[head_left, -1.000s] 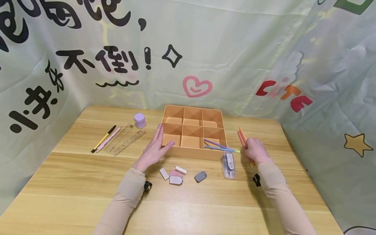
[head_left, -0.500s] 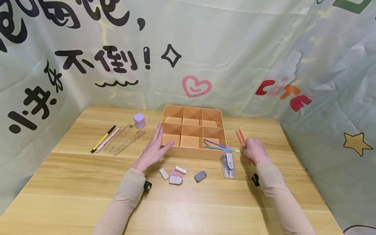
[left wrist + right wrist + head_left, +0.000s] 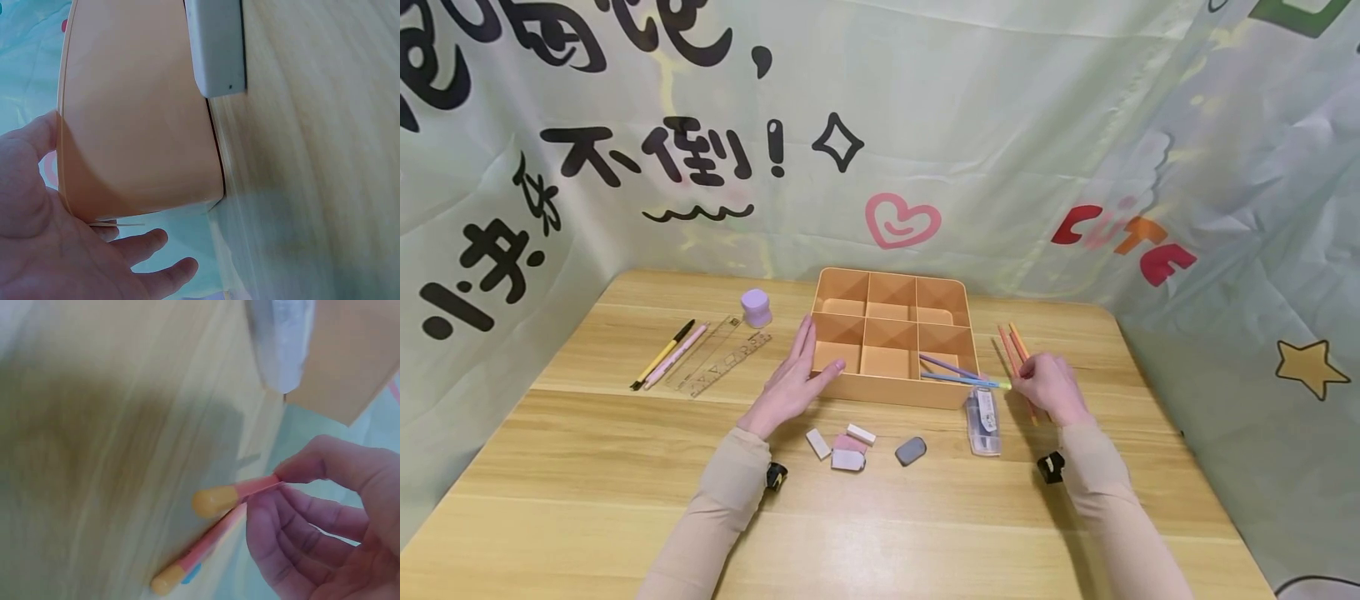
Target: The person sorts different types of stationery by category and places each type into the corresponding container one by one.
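Observation:
My left hand (image 3: 790,385) rests against the left front corner of an orange-tan divided organizer box (image 3: 895,390), fingers fairly straight; the left wrist view has its thumb at the rim. To the right of the box, my right hand (image 3: 1054,387) pinches a reddish pencil (image 3: 257,485) with a rounded yellow end between thumb and finger. A second reddish pencil (image 3: 209,544) with a yellow end lies just below it in the right wrist view. A purple pencil (image 3: 951,365) and a blue pencil (image 3: 947,378) lean over the front wall of the box's front right compartment.
Near the box's front right corner lies a clear plastic case (image 3: 983,423). Several erasers (image 3: 848,459) and a grey oval item (image 3: 911,451) lie in front. Leftward are pens (image 3: 670,354), clear rulers (image 3: 730,364) and a purple waisted object (image 3: 756,308).
My right hand has shifted slightly left, and the reddish pencil in it has moved left, apart from the orange one beside it. The left hand stays on the box.

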Motion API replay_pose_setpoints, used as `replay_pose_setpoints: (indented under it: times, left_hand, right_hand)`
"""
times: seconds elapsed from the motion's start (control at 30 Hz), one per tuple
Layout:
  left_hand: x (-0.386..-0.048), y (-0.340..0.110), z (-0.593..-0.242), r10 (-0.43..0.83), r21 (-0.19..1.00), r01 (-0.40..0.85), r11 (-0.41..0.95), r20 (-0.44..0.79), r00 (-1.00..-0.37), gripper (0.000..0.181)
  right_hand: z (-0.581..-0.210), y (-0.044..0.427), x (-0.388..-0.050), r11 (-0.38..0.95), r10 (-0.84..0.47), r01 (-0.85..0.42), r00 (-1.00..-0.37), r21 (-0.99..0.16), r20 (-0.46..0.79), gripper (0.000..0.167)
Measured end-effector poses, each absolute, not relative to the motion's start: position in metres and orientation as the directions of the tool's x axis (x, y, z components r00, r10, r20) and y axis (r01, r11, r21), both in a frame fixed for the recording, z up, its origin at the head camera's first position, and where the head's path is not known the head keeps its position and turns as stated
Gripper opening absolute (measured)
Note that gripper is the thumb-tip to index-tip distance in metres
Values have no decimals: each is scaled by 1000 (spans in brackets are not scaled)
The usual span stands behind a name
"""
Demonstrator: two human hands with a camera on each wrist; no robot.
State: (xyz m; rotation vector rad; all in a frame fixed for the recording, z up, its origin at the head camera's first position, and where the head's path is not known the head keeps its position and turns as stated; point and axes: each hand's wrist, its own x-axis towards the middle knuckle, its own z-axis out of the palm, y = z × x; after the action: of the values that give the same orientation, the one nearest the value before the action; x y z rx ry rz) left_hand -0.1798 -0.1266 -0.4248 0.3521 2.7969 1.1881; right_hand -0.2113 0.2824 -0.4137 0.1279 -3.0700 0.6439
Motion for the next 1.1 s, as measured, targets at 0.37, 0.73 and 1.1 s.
replay_pose_setpoints:
  times: [0.37,0.73,1.1]
  left_hand:
    - [-180,-127,-425,242,721,173,671,8,-970,91]
    - [-181,-127,-425,243,721,171,671,3,-970,91]
    - [-181,-127,-426,241,726,174,665,12,-970,91]
  right_hand:
    - [-412,284,-201,763,3,19,-1000,-646,-27,22]
    - [-415,285,-194,605,-8,-29,-1000,-795,30,30]
    - [-418,280,-192,458,39,-49,-996,-888,75,35]
